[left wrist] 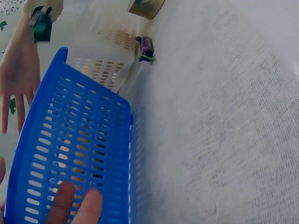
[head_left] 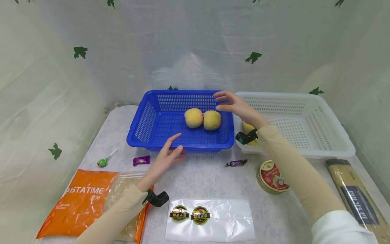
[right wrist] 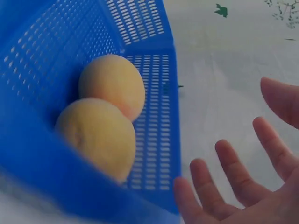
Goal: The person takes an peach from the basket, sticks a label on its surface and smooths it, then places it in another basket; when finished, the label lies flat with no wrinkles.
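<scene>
Two yellow peaches (head_left: 193,118) lie side by side in the blue basket (head_left: 180,148), toward its right end; the right wrist view shows both peaches (right wrist: 112,84) up close. My left hand (head_left: 166,157) is at the basket's near rim, fingers spread and nothing held. In the left wrist view its fingertips (left wrist: 88,205) overlap the slotted blue wall. Over the basket's back right corner hovers my right hand (head_left: 233,104), fingers loosely extended and holding nothing. More yellow fruit (head_left: 248,127) shows in the white basket (head_left: 320,152), partly hidden by the right wrist.
Along the front lie a lollipop (head_left: 103,162), a purple-wrapped candy (head_left: 141,160), a dark twist-wrapped candy (head_left: 236,163) and a round tin (head_left: 273,178). An orange bag (head_left: 82,200), a clear labelled bag (head_left: 225,220) and a pasta pack (head_left: 356,193) lie nearer me.
</scene>
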### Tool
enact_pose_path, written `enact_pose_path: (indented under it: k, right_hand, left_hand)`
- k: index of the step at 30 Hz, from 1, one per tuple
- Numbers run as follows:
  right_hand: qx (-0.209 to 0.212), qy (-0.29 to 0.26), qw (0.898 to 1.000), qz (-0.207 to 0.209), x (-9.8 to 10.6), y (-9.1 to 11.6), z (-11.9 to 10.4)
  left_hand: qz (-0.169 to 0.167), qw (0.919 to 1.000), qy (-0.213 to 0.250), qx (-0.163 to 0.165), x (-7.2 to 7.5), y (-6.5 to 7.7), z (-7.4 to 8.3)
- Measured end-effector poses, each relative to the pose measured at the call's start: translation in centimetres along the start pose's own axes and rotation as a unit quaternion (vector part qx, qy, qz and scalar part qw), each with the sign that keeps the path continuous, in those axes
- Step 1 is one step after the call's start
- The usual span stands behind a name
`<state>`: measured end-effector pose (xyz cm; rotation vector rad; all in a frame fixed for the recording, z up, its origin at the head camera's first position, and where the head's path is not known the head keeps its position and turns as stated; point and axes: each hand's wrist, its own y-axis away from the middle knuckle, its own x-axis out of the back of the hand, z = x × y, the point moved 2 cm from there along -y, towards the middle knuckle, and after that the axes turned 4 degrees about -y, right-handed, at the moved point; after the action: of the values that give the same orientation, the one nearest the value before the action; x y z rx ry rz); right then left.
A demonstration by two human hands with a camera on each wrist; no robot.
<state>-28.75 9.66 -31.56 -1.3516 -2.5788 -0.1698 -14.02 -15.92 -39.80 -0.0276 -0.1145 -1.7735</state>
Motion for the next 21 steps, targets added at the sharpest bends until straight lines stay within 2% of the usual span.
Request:
enact_pose_path:
  k: [6, 12, 18, 21]
  right_hand:
    - [-0.063, -0.005, 0.998, 0.003, -2.4, -2.9, 1.1]
    - [-0.122, 0.001, 0.993, -0.004, -4.2, -4.4, 2.4]
    - [-0.164, 0.052, 0.985, -0.004, -4.8, -4.6, 3.0]
    - [-0.18, 0.075, 0.981, -0.013, -5.2, -4.6, 3.2]
  left_hand:
    - [0.06, 0.9977, -0.028, -0.016, -0.6, -0.2, -0.1]
    - [0.054, 0.998, -0.03, -0.013, -0.8, 0.1, 0.3]
    - [0.055, 0.9983, -0.018, -0.009, -1.4, 0.6, 1.8]
    - [0.058, 0.9981, -0.013, -0.014, -1.5, 0.5, 1.6]
